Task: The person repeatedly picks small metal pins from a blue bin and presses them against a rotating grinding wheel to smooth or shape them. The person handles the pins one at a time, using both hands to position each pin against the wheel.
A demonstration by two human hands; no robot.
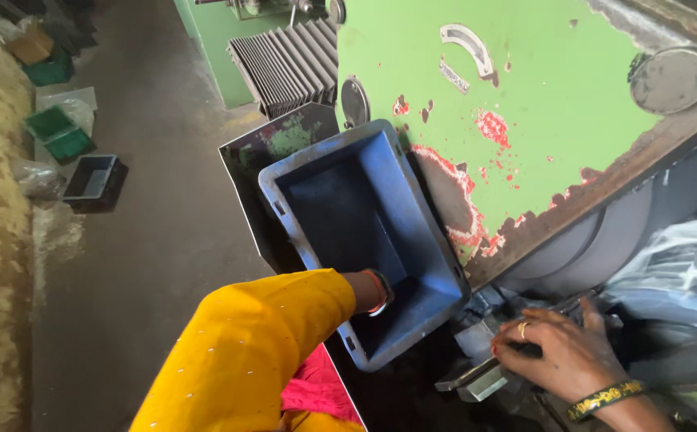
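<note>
Green-painted steel, chipped to red primer in patches: the machine body (556,104) fills the upper right of the view and serves as the landmark here. A round grey cap (672,78) sits on its top right face. Grey concrete floor (148,200) runs left of the machine. A ribbed grey bellows cover (284,68) lies just left of the machine's upper edge.

Blue plastic crate (364,240): rectangular, open, tilted, leaning against the machine's lower left face, with a dark sheet-metal panel (264,160) behind it. No contents are visible in the part of the crate that shows.

Left arm in a yellow sleeve (244,352) reaches from below the machine into the crate. Left hand (380,300) is down inside the crate near its lower corner; only the wrist with a red and silver bangle shows, the fingers are hidden, so I cannot tell how far it is closed or whether it holds anything.

Right hand (564,352) is below the machine's lower edge, right of the crate, fingers curled down over small grey metal pieces (476,376); it touches them, but whether it actually grips one cannot be told. A ring and a dark wristband are on that hand.

Far left of the machine, by the wall: green trays (56,132) and a small dark crate (92,180).
</note>
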